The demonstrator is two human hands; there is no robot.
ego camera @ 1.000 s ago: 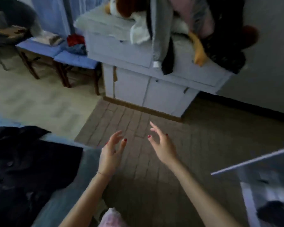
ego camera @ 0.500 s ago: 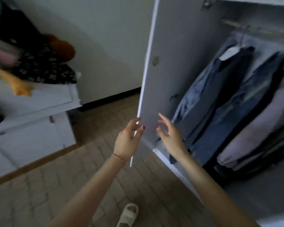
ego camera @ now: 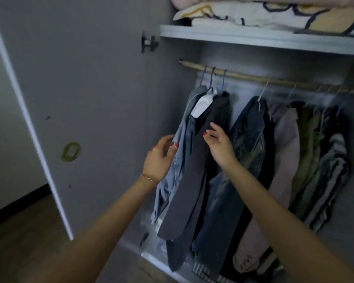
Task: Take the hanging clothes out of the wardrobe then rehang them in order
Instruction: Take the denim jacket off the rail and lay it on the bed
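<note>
At the rail's left end, three garments hang long and vertical, hooks above both hands.
Right hand (ego camera: 219,145), fingers loosely spread and gripping nothing, sits nearer the dark grey hanging garment (ego camera: 194,176); left hand (ego camera: 161,158), equally relaxed, flanks the light blue denim shirt (ego camera: 177,170).

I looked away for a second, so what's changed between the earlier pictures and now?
The view swung from the cabinet to the open wardrobe. Both hands rose to the clothes: left hand by the light blue shirt, right hand in front of the dark garment. Neither grips yet. Clothes still hang on the rail.
</note>
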